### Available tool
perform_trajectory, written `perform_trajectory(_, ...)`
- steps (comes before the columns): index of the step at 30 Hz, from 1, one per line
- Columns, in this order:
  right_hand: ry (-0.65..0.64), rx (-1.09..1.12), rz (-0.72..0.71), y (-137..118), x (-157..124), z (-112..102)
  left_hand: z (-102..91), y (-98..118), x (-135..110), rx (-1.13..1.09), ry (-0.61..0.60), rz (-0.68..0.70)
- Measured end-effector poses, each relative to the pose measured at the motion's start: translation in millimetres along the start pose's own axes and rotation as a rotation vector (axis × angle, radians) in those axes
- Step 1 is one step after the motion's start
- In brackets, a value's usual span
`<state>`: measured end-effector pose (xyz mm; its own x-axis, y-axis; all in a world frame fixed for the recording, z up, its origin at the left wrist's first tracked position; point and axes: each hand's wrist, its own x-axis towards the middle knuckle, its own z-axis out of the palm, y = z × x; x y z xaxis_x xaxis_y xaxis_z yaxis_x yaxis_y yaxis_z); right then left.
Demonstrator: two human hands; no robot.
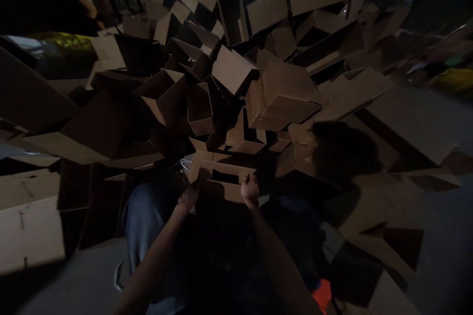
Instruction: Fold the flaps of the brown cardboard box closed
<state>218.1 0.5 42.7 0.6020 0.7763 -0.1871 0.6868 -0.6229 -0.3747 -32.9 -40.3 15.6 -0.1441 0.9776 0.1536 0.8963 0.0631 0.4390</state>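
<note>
Between my knees, a small brown cardboard box (pixel 223 190) lies with a dark gap running along its upper face. At its left end is my left hand (pixel 188 196), the thumb raised and the other fingers against the box side. My right hand (pixel 250 187) is closed over the right end, fingers curled at the edge of a flap. Just behind the left end, a thin shiny metal piece (pixel 185 161) shows, too dim to name. The inside of the box is dark.
A large heap of cardboard boxes (pixel 281 91) rises in front of me, many with flaps up. Flattened cardboard (pixel 31 221) lies at the left. Grey floor (pixel 443 236) shows at the right. Something orange (pixel 322 295) is beside my right leg.
</note>
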Motion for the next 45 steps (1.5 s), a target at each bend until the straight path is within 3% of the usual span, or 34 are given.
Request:
perform_trajectory(1, 0.003, 0.001, 0.001, 0, 0, 0, -4.8, 7, 3, -0.032, 0.022, 0.007)
perform_trajectory(3, 0.006, 0.002, -0.002, 1, 0, 2, -15.0, 28, 7, -0.044, 0.032, 0.153)
perform_trajectory(7, 0.027, -0.002, -0.006, 3, 2, 8, -29.4, 75, 16, 0.128, -0.108, 0.471)
perform_trajectory(12, 0.048, 0.000, -0.007, 4, 3, 14, -22.7, 109, 31, 0.306, -0.287, 0.567)
perform_trajectory(22, 0.060, 0.010, 0.006, 4, 6, 16, 5.2, 112, 24, 0.352, -0.241, 0.542)
perform_trajectory(30, 0.072, 0.019, -0.011, 6, 6, 19, -1.4, 108, 24, 0.364, -0.321, 0.535)
perform_trajectory(45, 0.083, 0.007, -0.046, 11, 5, 11, -12.4, 128, 18, 0.410, -0.424, 0.464)
